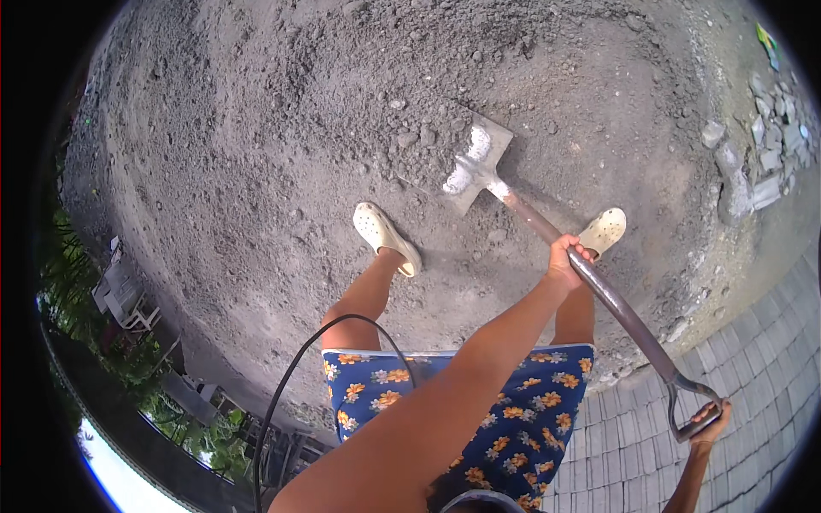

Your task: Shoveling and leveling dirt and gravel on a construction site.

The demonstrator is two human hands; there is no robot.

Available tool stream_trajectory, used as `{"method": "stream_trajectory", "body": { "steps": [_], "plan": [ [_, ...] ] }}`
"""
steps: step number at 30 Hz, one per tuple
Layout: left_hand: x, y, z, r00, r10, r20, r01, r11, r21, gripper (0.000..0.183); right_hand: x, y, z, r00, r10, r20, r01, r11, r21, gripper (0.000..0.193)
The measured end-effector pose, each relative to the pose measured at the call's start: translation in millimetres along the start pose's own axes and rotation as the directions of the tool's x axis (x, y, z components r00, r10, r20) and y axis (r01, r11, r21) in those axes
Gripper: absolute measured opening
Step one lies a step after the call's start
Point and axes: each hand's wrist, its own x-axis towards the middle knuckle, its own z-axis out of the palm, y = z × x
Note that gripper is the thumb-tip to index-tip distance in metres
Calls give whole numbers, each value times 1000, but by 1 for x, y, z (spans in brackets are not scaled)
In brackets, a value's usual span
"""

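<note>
A square-bladed shovel (629, 316) lies slantwise before me, its whitish, worn blade pushed against loose grey soil (419, 111). Dirt and small clods cover part of the blade's left side. Midway down the brown shaft, my left hand (569, 259) is wrapped round it, the arm crossing in front of my body. Farther right and nearer, my right hand (711, 423) is closed round the crossbar of the D-shaped handle. The blade sits ahead of and between my feet, in cream clogs.
Rough grey earth with scattered stones spreads ahead and left. Broken concrete pieces (774, 141) are heaped at the far right. Paving blocks (744, 368) cover the near right ground. A black cable (295, 359) loops by my left leg. Plants and a white chair (141, 316) are at the left edge.
</note>
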Motion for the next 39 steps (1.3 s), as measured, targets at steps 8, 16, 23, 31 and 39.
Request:
{"method": "stream_trajectory", "body": {
  "steps": [8, 16, 23, 31, 39],
  "plan": [
    [-58, 142, 0, 982, 190, -21, -189, 981, 42, 16, -91, 15, 128, 988, 46, 148, -65, 989, 132, 37],
    [-294, 437, -43, 724, 681, 110, -690, 715, 112, 12, -265, 38, 332, 541, -86, 837, -166, 964, 206, 26],
    [-404, 429, -62, 509, 725, 465, -774, 621, -122, 15, -261, 33, 324, 49, -489, 871, 293, 841, 455, 32],
    [-114, 161, 6, 832, 552, -52, -486, 772, 409, 16, -115, 50, 120, 872, -121, 474, -118, 888, 444, 23],
    [28, -238, 62, 997, -69, 37, 52, 936, 349, 13, -52, 0, -205, 977, -7, -212, 20, 998, 59, 36]
  ]
}}
